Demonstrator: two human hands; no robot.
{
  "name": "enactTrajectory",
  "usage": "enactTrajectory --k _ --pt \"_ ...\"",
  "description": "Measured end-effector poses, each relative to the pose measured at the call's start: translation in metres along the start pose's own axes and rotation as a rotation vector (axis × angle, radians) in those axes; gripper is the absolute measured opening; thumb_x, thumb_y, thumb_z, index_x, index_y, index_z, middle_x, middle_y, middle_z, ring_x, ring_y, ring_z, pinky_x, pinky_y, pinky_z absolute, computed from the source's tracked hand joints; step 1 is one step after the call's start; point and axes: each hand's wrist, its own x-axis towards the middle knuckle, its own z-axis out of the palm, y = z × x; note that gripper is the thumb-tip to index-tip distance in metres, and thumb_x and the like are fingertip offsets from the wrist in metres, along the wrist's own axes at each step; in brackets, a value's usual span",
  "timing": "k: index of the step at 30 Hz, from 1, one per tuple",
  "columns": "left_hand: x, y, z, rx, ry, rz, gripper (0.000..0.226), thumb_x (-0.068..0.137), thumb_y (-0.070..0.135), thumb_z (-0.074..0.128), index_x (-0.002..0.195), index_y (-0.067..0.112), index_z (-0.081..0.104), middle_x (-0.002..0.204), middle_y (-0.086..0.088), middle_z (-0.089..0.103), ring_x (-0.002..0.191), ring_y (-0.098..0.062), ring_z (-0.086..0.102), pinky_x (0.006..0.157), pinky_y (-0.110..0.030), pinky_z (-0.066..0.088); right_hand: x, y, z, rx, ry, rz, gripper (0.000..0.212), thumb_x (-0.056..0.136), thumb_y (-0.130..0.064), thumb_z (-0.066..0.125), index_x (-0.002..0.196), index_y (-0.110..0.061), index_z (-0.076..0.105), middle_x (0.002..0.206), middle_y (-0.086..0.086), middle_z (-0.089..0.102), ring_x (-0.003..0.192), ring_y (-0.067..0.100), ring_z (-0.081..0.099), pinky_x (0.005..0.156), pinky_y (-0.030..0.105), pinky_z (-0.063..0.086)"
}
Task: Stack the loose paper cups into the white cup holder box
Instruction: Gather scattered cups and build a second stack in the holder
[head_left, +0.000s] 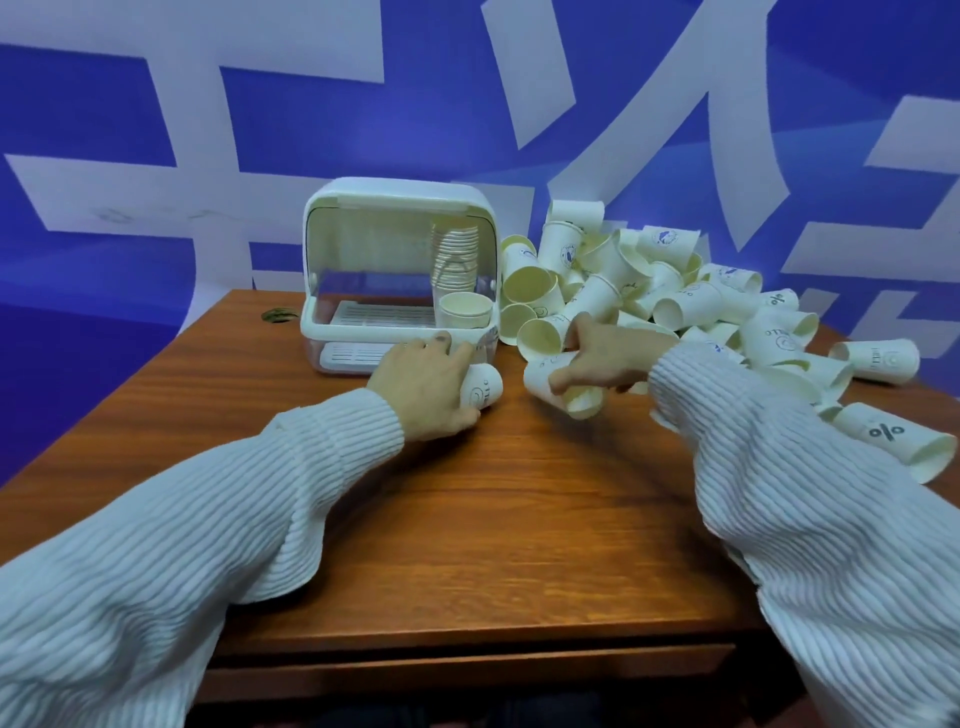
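Two forearms enter from the lower frame edge — one from 7 o'clock, one from 5 o'clock — each clothed in a loose knitted sleeve. Left sleeve (171, 530): off-white to pale grey, with fine raised ribbing running along the arm; the fabric hangs in a slack fold beneath the forearm and narrows to a tighter ribbed cuff at the wrist. Right sleeve (810, 514): same knit, same colour, equally roomy, ending in a matching ribbed cuff. Beyond each cuff the left hand (423, 387) and right hand (605, 364) are bare — no glove, ring or watch shows. One fingernail of the left hand appears dark.
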Motion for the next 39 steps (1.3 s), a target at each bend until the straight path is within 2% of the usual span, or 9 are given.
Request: enactTrajectory --k 4,7,11,15,24,28,33,37,39 --pt "0.001 -0.012 -0.014 -0.316 0.137 -0.086 0.072 0.079 0.068 0.058 0.132 0.02 0.049 0.125 -0.009 0.046 0.104 -0.037 0.063 0.085 -0.048 0.055 0.006 -0.009 -0.02 0.21 0.133 -0.052 0.058 0.082 -0.043 0.076 0.129 -0.024 0.049 0.113 0.001 0.061 0.09 0.017 0.06 0.071 0.033 0.046" --pt "0.009 -0.025 -0.026 -0.421 0.288 -0.187 0.067 0.086 0.062 0.066 0.136 0.02 0.051 0.126 -0.01 0.048 0.113 -0.036 0.06 0.092 -0.046 0.05 0.017 -0.02 -0.024 0.427 0.317 -0.147 0.059 0.084 -0.037 0.076 0.136 -0.026 0.051 0.122 0.003 0.059 0.102 0.02 0.059 0.079 0.034 0.047" --pt "0.021 -0.039 -0.036 -0.625 0.413 -0.376 0.08 0.079 0.059 0.077 0.137 0.017 0.042 0.132 -0.009 0.054 0.116 -0.032 0.061 0.094 -0.047 0.052 0.041 -0.044 -0.011 0.482 0.454 -0.171 0.067 0.079 -0.037 0.08 0.134 -0.019 0.048 0.12 0.003 0.06 0.105 0.022 0.06 0.089 0.039 0.05" --pt "0.027 -0.047 -0.035 -0.717 0.479 -0.456 0.076 0.08 0.055 0.078 0.132 0.011 0.044 0.129 -0.008 0.057 0.115 -0.028 0.057 0.09 -0.037 0.043 0.062 -0.065 -0.001 0.358 0.546 -0.243 0.068 0.079 -0.038 0.075 0.142 -0.024 0.051 0.137 0.007 0.055 0.122 0.025 0.058 0.097 0.036 0.047" --pt "0.033 -0.061 -0.025 -0.723 0.608 -0.417 0.071 0.089 0.052 0.072 0.144 0.014 0.048 0.142 -0.006 0.049 0.128 -0.023 0.052 0.105 -0.039 0.043 0.093 -0.082 -0.002 -0.011 0.424 -0.404 0.065 0.089 -0.044 0.063 0.151 -0.025 0.048 0.151 0.004 0.052 0.139 0.026 0.049 0.111 0.045 0.043" --pt "0.037 -0.066 -0.016 -0.712 0.631 -0.434 0.071 0.089 0.053 0.069 0.144 0.015 0.048 0.143 -0.005 0.045 0.127 -0.022 0.051 0.104 -0.042 0.046 0.1 -0.095 0.011 -0.174 0.317 -0.487 0.057 0.095 -0.039 0.055 0.149 -0.023 0.049 0.149 0.004 0.052 0.135 0.028 0.051 0.107 0.047 0.046" --pt "0.037 -0.072 -0.005 -0.723 0.613 -0.435 0.071 0.091 0.051 0.069 0.147 0.013 0.046 0.145 -0.006 0.044 0.129 -0.022 0.05 0.103 -0.034 0.041 0.116 -0.094 0.043 -0.243 0.182 -0.49 0.05 0.099 -0.032 0.045 0.142 -0.008 0.046 0.151 0.012 0.048 0.139 0.03 0.044 0.112 0.041 0.038" --pt "0.039 -0.075 0.001 -0.735 0.594 -0.449 0.071 0.092 0.049 0.07 0.147 0.011 0.047 0.145 -0.008 0.046 0.13 -0.023 0.051 0.104 -0.029 0.036 0.128 -0.092 0.047 -0.251 0.145 -0.478 0.059 0.1 -0.05 0.043 0.139 -0.005 0.045 0.148 0.013 0.047 0.14 0.03 0.041 0.113 0.046 0.034" --pt "0.041 -0.075 0.0 -0.738 0.588 -0.444 0.071 0.093 0.051 0.068 0.149 0.012 0.046 0.146 -0.008 0.046 0.132 -0.023 0.05 0.105 -0.03 0.036 0.128 -0.092 0.042 -0.206 0.126 -0.486 0.079 0.096 -0.067 0.038 0.148 -0.008 0.039 0.154 0.01 0.043 0.145 0.028 0.037 0.116 0.047 0.032"
